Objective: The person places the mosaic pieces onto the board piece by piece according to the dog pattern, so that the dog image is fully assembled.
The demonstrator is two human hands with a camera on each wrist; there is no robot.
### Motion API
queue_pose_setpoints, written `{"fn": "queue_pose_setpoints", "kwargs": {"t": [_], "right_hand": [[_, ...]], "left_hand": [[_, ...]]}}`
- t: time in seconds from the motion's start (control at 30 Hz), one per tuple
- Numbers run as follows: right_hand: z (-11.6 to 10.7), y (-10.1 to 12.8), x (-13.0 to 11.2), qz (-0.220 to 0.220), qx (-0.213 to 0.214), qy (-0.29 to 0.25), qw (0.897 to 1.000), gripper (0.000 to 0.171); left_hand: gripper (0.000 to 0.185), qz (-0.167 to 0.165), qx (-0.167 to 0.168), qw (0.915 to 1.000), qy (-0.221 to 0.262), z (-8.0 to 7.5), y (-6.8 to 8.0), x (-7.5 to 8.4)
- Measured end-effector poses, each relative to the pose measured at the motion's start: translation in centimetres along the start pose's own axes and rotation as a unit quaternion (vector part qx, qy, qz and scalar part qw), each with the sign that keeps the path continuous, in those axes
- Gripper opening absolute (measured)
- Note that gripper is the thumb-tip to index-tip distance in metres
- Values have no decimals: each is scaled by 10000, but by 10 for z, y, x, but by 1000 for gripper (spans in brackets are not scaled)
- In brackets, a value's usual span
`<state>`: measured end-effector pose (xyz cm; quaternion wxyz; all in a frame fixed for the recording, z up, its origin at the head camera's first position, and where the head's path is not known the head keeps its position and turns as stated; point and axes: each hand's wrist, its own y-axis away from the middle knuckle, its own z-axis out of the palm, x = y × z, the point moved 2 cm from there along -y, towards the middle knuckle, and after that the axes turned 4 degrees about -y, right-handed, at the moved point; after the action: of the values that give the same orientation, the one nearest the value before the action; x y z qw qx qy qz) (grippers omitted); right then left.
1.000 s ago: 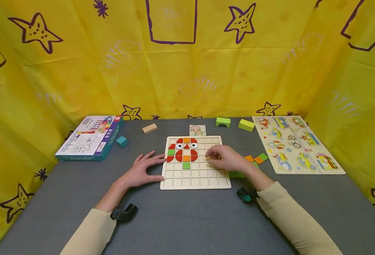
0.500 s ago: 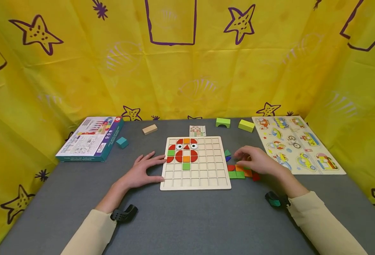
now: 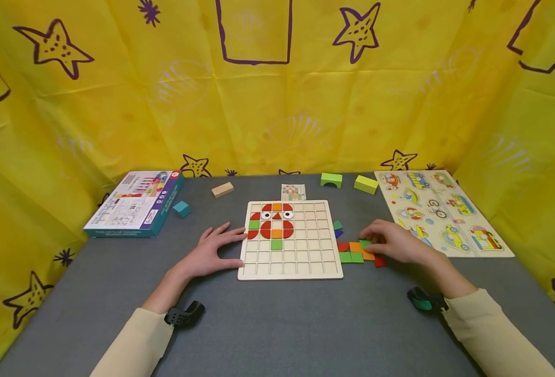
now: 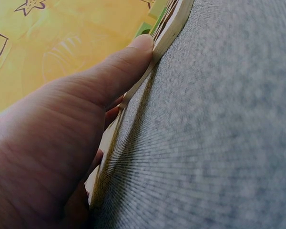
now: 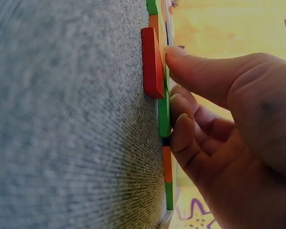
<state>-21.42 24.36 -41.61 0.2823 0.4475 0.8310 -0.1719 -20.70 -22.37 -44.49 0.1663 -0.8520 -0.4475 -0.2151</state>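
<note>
A pale wooden grid board lies in mid-table. Red, green and orange tiles and two eye tiles form a pattern at its upper left. My left hand rests along the board's left edge, fingers spread; in the left wrist view its thumb touches the rim. My right hand is low over the loose tiles right of the board. Its bent fingers and thumb are at a green tile, with a gap between them in the right wrist view. Red, orange and green tiles lie under and beside the fingertips.
A small picture card lies behind the board. Further back are a green arch block, a yellow block and a wooden block. A teal cube and a box stand left; a picture puzzle board lies right.
My right hand has moved right from over the grid board to the loose tiles, then slightly further right and down onto them. The left hand has stayed at the board's edge.
</note>
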Motion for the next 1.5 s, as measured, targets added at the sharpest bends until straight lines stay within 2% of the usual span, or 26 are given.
{"fn": "queue_pose_setpoints", "kwargs": {"t": [0.2, 0.4, 0.8, 1.0, 1.3, 1.5], "right_hand": [[0, -2, -1, 36, -99, -16, 9999, 22], [1, -2, -2, 124, 32, -95, 9999, 18], [-2, -4, -9, 28, 378, -244, 9990, 12], [11, -23, -28, -217, 419, -431, 9980, 11], [47, -59, -68, -773, -75, -665, 9948, 10], [68, -81, -98, -1102, -348, -599, 9915, 10]], "left_hand": [[70, -23, 28, 10000, -37, -1, 1, 0], [70, -12, 35, 10000, -25, 0, 1, 1], [71, -32, -1, 10000, -17, 0, -1, 1], [71, -37, 11, 10000, -25, -1, -1, 0], [70, -23, 34, 10000, -40, 0, 0, -1], [71, -19, 39, 10000, -54, -1, 0, 0]]}}
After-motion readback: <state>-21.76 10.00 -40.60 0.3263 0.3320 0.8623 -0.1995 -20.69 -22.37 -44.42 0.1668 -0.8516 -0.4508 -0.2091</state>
